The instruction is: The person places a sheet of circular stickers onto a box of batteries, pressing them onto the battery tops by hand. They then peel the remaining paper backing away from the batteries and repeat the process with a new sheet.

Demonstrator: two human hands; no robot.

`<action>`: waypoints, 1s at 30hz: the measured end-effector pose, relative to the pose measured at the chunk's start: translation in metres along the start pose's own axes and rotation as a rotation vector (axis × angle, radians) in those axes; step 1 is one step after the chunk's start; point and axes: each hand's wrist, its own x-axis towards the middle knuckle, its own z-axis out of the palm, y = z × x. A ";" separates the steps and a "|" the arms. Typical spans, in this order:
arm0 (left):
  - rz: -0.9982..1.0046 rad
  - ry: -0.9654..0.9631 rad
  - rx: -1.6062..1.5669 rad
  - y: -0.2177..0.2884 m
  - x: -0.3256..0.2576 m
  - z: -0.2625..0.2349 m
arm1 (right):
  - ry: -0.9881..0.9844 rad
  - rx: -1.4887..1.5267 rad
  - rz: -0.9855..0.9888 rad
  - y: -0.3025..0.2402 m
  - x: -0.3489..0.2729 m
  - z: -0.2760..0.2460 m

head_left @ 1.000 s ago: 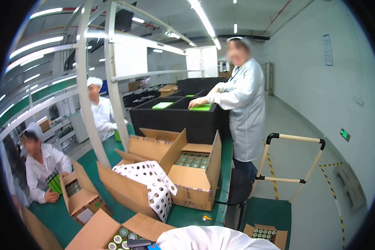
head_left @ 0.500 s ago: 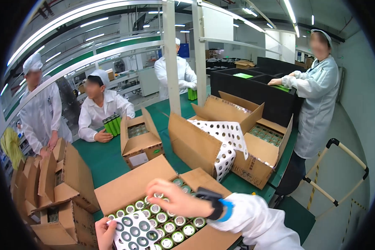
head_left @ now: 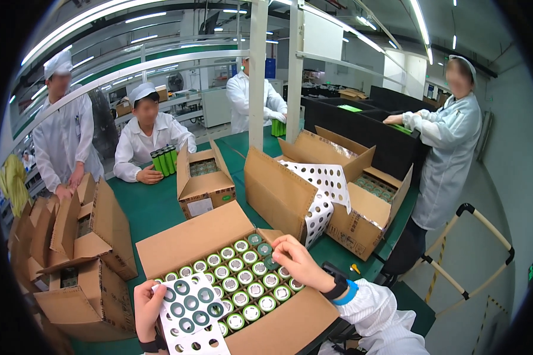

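Note:
My left hand (head_left: 147,303) pinches the upper left corner of a white sheet (head_left: 202,283) that carries several dark green ring stickers (head_left: 190,303). The sheet overlaps the near left part of an open cardboard box (head_left: 190,234). Inside stand rows of green cylindrical battery cells (head_left: 244,276) with bare metal ends up. My right hand (head_left: 298,264) is over the far right corner of the rows, thumb and fingers closed at a dark green ring (head_left: 270,262) on a cell end. Two neighbouring cells there also bear dark green rings. A second sheet part with punched holes hangs below the ringed one.
Open cartons stand ahead (head_left: 205,177) and to the right (head_left: 361,222), one with a perforated white sheet (head_left: 323,186) draped over it. More cartons (head_left: 92,236) are stacked at left. Co-workers in white stand around the green table (head_left: 145,207); one holds green cells (head_left: 164,160).
My right hand has moved right, from over the middle of the cells to the far right corner. The left hand and its sheet have risen slightly in view. The head view has shifted a little.

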 end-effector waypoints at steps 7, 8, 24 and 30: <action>0.055 -0.055 -0.005 0.004 0.006 0.007 | -0.019 0.016 -0.079 -0.002 0.006 -0.008; 0.052 -0.062 -0.001 0.005 0.006 0.008 | -0.014 -0.066 -0.187 -0.002 0.006 -0.007; 0.063 -0.127 -0.039 -0.004 0.005 -0.003 | -0.093 -0.358 -0.279 -0.011 0.005 -0.003; 0.085 -0.138 -0.054 -0.008 0.008 -0.003 | -0.177 -0.360 -0.269 -0.012 0.008 -0.002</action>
